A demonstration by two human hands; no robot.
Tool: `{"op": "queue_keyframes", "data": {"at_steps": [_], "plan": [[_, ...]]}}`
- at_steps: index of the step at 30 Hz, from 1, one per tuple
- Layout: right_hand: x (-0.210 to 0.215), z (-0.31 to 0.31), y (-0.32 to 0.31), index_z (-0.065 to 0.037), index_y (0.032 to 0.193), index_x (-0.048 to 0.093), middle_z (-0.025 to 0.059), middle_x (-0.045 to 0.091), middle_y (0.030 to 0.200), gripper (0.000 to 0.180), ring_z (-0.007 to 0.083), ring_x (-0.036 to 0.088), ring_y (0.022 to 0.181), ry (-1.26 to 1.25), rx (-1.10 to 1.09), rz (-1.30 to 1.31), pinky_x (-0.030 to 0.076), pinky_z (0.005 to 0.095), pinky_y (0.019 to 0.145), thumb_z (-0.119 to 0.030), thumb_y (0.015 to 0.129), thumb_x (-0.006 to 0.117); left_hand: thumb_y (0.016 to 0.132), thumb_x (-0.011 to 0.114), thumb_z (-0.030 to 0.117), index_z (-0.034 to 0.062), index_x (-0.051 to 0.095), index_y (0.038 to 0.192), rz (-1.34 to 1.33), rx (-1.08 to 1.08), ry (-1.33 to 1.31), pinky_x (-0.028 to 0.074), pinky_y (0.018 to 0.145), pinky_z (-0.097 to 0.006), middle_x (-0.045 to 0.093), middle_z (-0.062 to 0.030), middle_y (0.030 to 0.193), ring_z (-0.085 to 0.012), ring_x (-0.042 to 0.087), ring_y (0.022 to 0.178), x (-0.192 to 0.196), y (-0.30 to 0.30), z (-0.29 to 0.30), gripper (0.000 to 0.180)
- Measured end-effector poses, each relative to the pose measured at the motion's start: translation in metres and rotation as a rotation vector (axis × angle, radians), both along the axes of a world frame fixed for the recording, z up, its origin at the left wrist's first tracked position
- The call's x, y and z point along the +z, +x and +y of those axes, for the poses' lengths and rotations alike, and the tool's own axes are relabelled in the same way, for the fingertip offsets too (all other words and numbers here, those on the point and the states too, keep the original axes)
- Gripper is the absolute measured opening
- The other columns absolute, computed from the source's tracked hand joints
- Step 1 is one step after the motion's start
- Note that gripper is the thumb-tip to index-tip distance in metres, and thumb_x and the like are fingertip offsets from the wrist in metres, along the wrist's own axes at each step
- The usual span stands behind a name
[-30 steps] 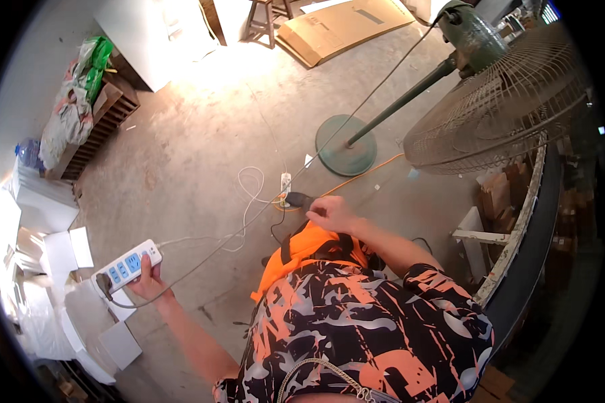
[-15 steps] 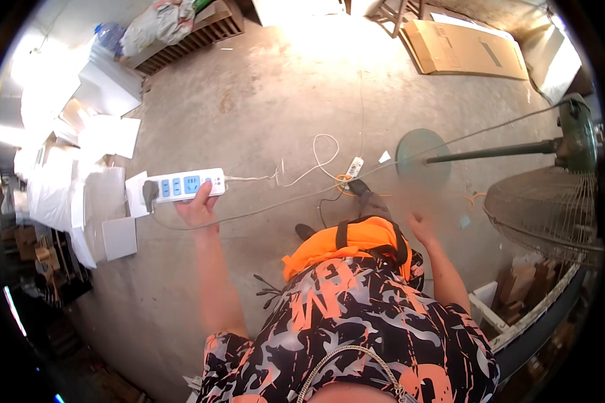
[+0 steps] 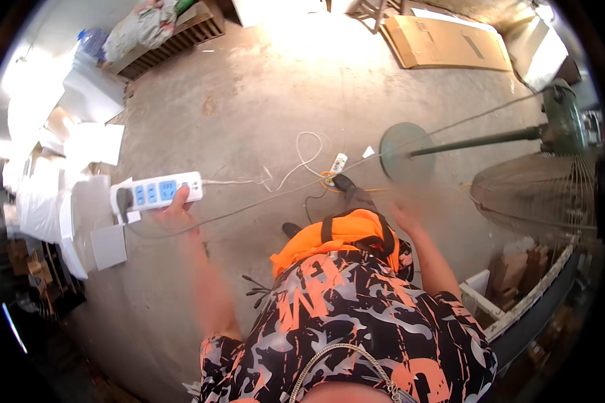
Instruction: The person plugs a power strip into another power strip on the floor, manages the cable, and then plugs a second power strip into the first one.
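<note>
A white power strip (image 3: pixel 187 191) with blue socket faces is in my left hand (image 3: pixel 175 213), at the left. My thumb lies over its right end; the other fingers are mostly hidden beneath. A dark plug (image 3: pixel 124 201) sits in the strip's left end, and its grey cord (image 3: pixel 248 205) runs taut up toward a green pedestal fan (image 3: pixel 477 142). From the strip's right end a white cord (image 3: pixel 230 182) leads to the floor. My right hand (image 3: pixel 404 215) hangs below the fan's round base (image 3: pixel 406 151), touching nothing I can make out; its fingers are blurred.
A second, small power strip (image 3: pixel 338 164) lies by my foot among orange and white cords. White boxes and plastic wrap (image 3: pixel 54 208) stack at the left. Flat cardboard (image 3: pixel 450 43) lies at the far right. A crate frame (image 3: pixel 527 299) stands near right.
The whole view has shifted, so surroundings appear a little further left. My left hand still grips the power strip, which tilts slightly more. My right hand remains low beside me.
</note>
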State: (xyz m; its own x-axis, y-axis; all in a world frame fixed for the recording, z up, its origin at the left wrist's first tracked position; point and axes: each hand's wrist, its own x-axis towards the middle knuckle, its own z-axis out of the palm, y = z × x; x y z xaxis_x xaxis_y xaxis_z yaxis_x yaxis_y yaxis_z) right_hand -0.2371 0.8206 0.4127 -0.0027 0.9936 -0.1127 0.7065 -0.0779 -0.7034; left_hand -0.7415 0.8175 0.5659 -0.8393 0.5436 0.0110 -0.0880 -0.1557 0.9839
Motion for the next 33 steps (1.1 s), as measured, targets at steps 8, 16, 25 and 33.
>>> {"op": "queue_keyframes", "data": {"at_steps": [8, 16, 25, 33], "plan": [[0.013, -0.004, 0.010, -0.007, 0.082, 0.067, 0.0129, 0.066, 0.079, 0.026, 0.0299, 0.064, 0.077, -0.211, -0.084, -0.095, 0.051, 0.0395, 0.072, -0.030, 0.075, 0.057, 0.068, 0.064, -0.011, 0.0034, 0.043, 0.122, 0.012, -0.029, -0.058, 0.059, 0.065, -0.036, 0.059, -0.0132, 0.103, -0.0245, 0.064, 0.084, -0.011, -0.026, -0.014, 0.059], [0.020, -0.018, 0.004, -0.011, 0.087, 0.066, 0.0102, 0.067, 0.084, 0.026, 0.0282, 0.063, 0.082, -0.255, -0.097, -0.149, 0.050, 0.0381, 0.074, -0.032, 0.076, 0.057, 0.072, 0.064, -0.009, 0.0023, 0.045, 0.121, -0.017, -0.118, -0.045, 0.060, 0.060, -0.033, 0.060, -0.0149, 0.103, -0.0241, 0.065, 0.082, -0.009, -0.023, -0.001, 0.053], [0.016, -0.011, -0.003, -0.013, 0.089, 0.066, 0.0099, 0.067, 0.085, 0.028, 0.0290, 0.063, 0.083, -0.275, -0.100, -0.172, 0.049, 0.0399, 0.075, -0.036, 0.076, 0.056, 0.074, 0.065, -0.007, 0.0027, 0.045, 0.121, -0.054, -0.145, -0.027, 0.059, 0.061, -0.032, 0.060, -0.0137, 0.102, -0.0230, 0.064, 0.083, -0.004, -0.018, 0.009, 0.052], [0.010, -0.009, 0.001, -0.012, 0.089, 0.066, 0.0106, 0.067, 0.087, 0.027, 0.0290, 0.063, 0.085, -0.254, -0.130, -0.142, 0.050, 0.0401, 0.076, -0.034, 0.076, 0.056, 0.068, 0.063, -0.010, 0.0052, 0.043, 0.125, -0.091, -0.143, -0.033, 0.059, 0.061, -0.035, 0.060, -0.0145, 0.103, -0.0269, 0.064, 0.082, -0.004, -0.011, 0.012, 0.062]]}}
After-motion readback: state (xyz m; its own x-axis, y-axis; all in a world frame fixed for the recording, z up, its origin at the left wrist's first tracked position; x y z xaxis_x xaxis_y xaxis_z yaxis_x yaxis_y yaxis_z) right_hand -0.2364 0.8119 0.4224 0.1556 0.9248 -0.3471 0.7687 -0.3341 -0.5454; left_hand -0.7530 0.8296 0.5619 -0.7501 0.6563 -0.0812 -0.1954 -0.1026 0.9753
